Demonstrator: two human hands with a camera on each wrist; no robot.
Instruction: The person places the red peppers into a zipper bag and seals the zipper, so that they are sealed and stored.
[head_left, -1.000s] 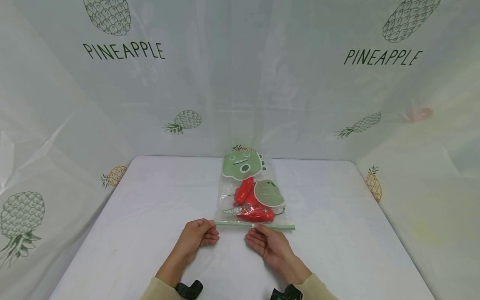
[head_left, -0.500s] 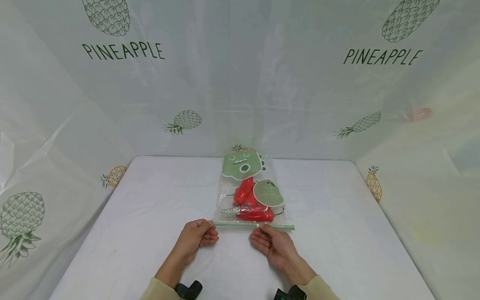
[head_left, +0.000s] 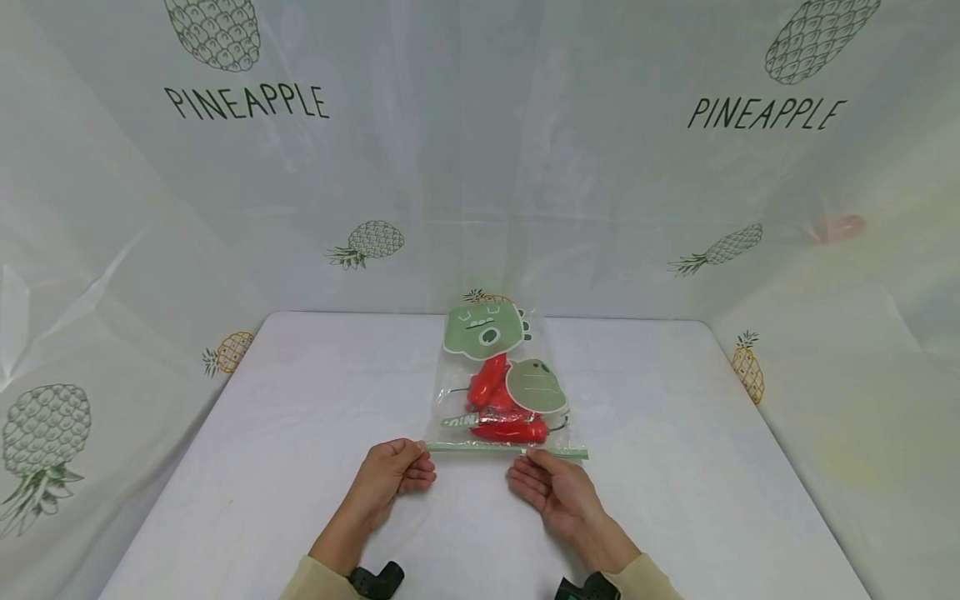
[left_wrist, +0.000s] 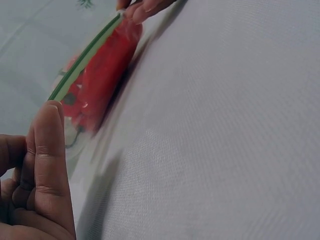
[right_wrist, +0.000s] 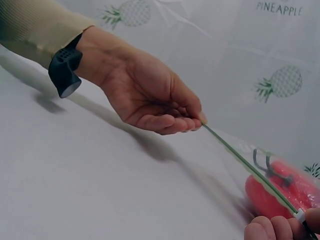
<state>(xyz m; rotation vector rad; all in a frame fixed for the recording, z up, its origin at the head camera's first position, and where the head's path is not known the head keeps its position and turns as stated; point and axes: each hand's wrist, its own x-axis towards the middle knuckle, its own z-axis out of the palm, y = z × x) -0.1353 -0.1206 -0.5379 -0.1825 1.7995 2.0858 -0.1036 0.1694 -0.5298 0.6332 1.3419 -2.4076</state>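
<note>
A clear zip bag point(head_left: 558, 336) with green printed faces lies on the table, its green zip strip point(head_left: 480, 448) toward the person. Several red chili peppers point(head_left: 510, 431) with thin dark stems show through the plastic. The left hand point(head_left: 390, 475) pinches the strip's left end between thumb and finger; in the left wrist view its thumb point(left_wrist: 50, 155) is nearest. Farther right along the strip, the right hand point(head_left: 558, 493) pinches a small white slider point(right_wrist: 299, 215), its other fingers curled beneath. A stretch of strip runs on past the right hand to the bag's right corner.
The white table point(head_left: 315, 375) has a far edge just behind the bag. A pale sheet point(head_left: 480, 167) with pineapple prints hangs behind and along both sides. Each wrist wears a black camera point(head_left: 377, 579).
The right hand has moved a short way right along the strip, taking the white slider with it. The left hand stays at the left end, and the bag lies almost unchanged.
</note>
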